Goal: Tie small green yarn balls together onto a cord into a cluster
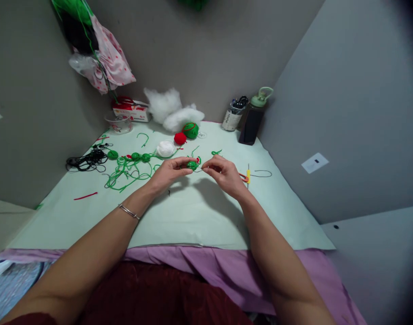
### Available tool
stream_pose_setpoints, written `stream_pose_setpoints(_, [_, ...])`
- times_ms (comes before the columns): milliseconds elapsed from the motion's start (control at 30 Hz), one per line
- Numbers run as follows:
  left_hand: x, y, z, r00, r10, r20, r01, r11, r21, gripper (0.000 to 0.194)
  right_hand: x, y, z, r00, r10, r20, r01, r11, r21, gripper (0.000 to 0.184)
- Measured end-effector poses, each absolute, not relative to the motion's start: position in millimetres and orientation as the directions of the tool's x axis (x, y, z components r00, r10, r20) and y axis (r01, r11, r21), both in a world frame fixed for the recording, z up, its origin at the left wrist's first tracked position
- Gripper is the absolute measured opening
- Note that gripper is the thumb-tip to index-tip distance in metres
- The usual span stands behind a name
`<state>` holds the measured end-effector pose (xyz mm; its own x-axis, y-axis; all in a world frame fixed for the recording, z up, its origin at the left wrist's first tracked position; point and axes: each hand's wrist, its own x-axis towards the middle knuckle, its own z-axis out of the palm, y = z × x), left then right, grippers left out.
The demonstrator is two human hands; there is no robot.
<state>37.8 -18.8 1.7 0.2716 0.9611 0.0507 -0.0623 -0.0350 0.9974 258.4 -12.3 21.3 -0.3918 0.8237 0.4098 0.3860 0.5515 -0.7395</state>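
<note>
Head view | left hand [173, 172] pinches small green ball [192, 166] | right hand [224, 174], narrowly pinched, holds dark strand [198, 171] beside it

A dark drink bottle [251, 124] with a pale green looped cap stands upright; just left of the bottle is a labelled pen holder [231, 120], crammed with dark items; farther left of the bottle lie white fluffy fiberfill [164, 106], a green yarn ball [192, 131], a red yarn ball [180, 138] and a white yarn ball [165, 148]; well left of it sit a red-and-white carton [138, 113], a clear plastic cup [121, 125] and tangled black cord [91, 159]; higher, far to the bottle's left, hangs a pink dotted bag [113, 58]; right of and lower than the bottle, the wall bears a white outlet plate [308, 164].
</note>
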Motion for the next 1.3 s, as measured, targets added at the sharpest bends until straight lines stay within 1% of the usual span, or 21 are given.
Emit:
stream_pose_setpoints(133, [39, -20, 2, 0.277, 0.959, 0.064, -0.054, -0.051, 0.997, 0.041, 258, -12, 19, -0.393, 0.824, 0.41, 0.366, 0.548, -0.752, 0.009])
stream_pose_setpoints(333, [43, -21, -5, 0.302, 0.953, 0.032, -0.096, -0.003, 0.995, 0.043, 256, -10, 17, -0.412, 0.828, 0.38, 0.284, 0.513, -0.81, 0.009])
stream_pose_setpoints(500, [43, -22, 0, 0.296, 0.954, 0.041, -0.106, -0.01, 0.994, 0.043, 260, -9, 21, -0.45, 0.828, 0.335, 0.233, 0.471, -0.851, 0.017])
stream_pose_setpoints(700, [42, -22, 0, 0.302, 0.952, 0.052, -0.119, -0.016, 0.993, 0.041, 266, -4, 17, -0.472, 0.847, 0.244, 0.146, 0.348, -0.926, 0.024])
stream_pose_setpoints(833, [42, -22, -1, 0.341, 0.94, 0.013, -0.143, 0.038, 0.989, 0.042, 267, -1, 14, -0.498, 0.846, 0.191, 0.059, 0.253, -0.966, 0.025])
stream_pose_setpoints(900, [44, -23, -1, 0.339, 0.941, -0.003, -0.152, 0.058, 0.987, 0.042, 265, -1, 14, -0.495, 0.848, 0.188, 0.036, 0.235, -0.971, 0.024])
stream_pose_setpoints(1000, [47, -25, -1, 0.286, 0.958, 0.001, -0.138, 0.04, 0.99, 0.041, 259, -3, 14, -0.453, 0.871, 0.189, 0.053, 0.238, -0.97, 0.026])
stream_pose_setpoints(1133, [51, -26, -2, 0.239, 0.971, 0.028, -0.114, -0.001, 0.993, 0.038, 252, -6, 15, -0.396, 0.901, 0.174, 0.122, 0.239, -0.963, 0.03])
stream_pose_setpoints(1200, [52, -26, -3, 0.226, 0.973, 0.044, -0.1, -0.021, 0.995, 0.037, 250, -7, 14, -0.382, 0.908, 0.169, 0.185, 0.255, -0.949, 0.026])
stream_pose_setpoints(1300, [54, -25, -8, 0.192, 0.979, 0.07, -0.098, -0.052, 0.994, 0.04, 248, -8, 10, -0.346, 0.918, 0.192, 0.311, 0.305, -0.9, 0.013])
